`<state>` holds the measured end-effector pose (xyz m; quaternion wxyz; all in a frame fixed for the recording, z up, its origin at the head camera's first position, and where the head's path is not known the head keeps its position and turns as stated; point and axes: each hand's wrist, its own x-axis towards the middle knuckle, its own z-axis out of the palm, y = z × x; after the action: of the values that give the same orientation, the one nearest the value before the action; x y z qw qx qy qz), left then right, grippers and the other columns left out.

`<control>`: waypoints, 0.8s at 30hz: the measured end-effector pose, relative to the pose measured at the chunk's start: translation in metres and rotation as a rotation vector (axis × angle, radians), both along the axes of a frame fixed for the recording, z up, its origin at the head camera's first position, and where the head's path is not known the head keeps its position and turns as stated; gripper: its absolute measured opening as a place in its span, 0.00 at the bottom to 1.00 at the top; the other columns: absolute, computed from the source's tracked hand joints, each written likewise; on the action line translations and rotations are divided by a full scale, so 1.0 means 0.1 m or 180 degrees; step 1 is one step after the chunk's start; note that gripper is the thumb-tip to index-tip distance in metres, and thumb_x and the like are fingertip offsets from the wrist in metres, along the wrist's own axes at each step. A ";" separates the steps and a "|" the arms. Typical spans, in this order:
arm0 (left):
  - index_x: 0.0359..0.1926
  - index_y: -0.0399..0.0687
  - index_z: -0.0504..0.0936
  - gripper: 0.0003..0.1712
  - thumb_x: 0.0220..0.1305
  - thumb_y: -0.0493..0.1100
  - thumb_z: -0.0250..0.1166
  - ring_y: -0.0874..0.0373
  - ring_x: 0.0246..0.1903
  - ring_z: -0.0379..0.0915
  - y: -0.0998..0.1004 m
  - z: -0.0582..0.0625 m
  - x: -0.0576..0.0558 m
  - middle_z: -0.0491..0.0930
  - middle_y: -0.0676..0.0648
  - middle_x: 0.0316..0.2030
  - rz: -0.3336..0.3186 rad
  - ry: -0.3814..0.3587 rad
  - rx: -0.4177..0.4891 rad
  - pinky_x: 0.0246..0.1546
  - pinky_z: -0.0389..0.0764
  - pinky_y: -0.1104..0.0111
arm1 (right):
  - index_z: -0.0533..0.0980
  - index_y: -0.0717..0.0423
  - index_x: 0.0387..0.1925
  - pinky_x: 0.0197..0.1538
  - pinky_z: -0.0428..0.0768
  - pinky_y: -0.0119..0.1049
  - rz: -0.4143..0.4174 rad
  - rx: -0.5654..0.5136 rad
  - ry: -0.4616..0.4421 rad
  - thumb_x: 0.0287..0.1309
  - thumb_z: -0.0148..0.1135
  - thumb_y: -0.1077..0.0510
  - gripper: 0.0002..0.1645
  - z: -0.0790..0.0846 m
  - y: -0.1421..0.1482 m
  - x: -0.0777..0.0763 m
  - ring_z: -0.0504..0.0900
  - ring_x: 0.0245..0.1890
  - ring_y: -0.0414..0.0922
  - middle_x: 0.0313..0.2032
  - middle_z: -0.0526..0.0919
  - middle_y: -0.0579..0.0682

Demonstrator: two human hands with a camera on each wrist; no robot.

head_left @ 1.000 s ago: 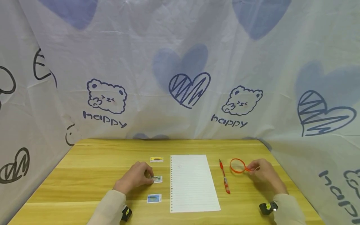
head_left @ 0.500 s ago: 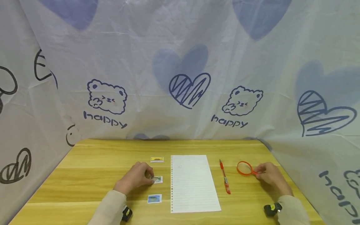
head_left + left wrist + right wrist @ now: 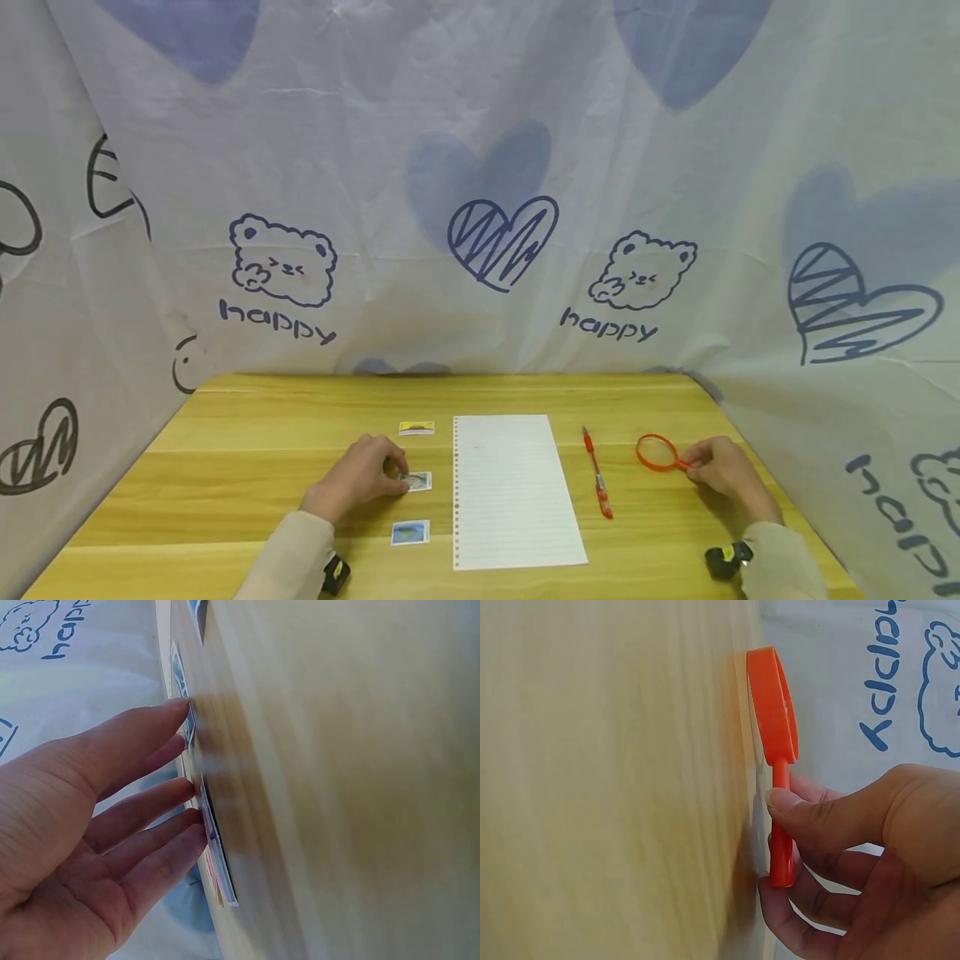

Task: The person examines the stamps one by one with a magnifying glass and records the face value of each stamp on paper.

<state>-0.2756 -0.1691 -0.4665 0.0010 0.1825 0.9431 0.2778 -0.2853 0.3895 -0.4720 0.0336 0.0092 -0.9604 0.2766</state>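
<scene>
At the middle of three small picture stamps, a greenish one (image 3: 418, 481), my left hand (image 3: 352, 479) pinches the left edge between thumb and index finger. In the left wrist view the other fingers (image 3: 157, 866) stretch out beside another stamp (image 3: 217, 855). A yellow stamp (image 3: 417, 427) lies beyond, and a blue stamp (image 3: 410, 532) lies nearer the body. My right hand (image 3: 727, 471) holds a red-orange magnifying glass (image 3: 657, 468) by its handle, thumb on top. Its round rim (image 3: 771, 705) points left, close over the tabletop.
A lined sheet of paper (image 3: 513, 500) with punched holes lies mid-table, bearing a faint mark near its top. A red pen (image 3: 597, 473) lies between the paper and the magnifying glass. A printed curtain (image 3: 375, 275) encloses the wooden table (image 3: 225, 467) at back and sides.
My right hand has moved right and slightly toward the body with the magnifying glass, away from the pen. The left hand stays at the middle stamp.
</scene>
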 end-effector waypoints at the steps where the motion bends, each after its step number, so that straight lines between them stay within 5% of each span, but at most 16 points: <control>1: 0.32 0.48 0.91 0.07 0.51 0.38 0.81 0.58 0.31 0.67 0.00 0.00 0.00 0.86 0.52 0.33 0.0000 -0.0008 0.0002 0.35 0.70 0.67 | 0.85 0.66 0.33 0.34 0.74 0.31 -0.0022 0.0003 -0.0006 0.50 0.70 0.70 0.06 -0.01 0.00 0.00 0.78 0.29 0.40 0.27 0.86 0.51; 24: 0.31 0.48 0.90 0.07 0.51 0.38 0.81 0.60 0.30 0.69 -0.01 0.00 -0.01 0.89 0.50 0.36 -0.0086 0.0060 0.0044 0.34 0.72 0.69 | 0.85 0.66 0.33 0.34 0.75 0.33 0.0004 0.0063 -0.0023 0.49 0.69 0.70 0.07 0.03 0.04 0.04 0.78 0.28 0.41 0.27 0.87 0.52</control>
<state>-0.2770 -0.1703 -0.4664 -0.0053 0.1978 0.9386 0.2826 -0.2815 0.3935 -0.4688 0.0297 0.0092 -0.9632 0.2671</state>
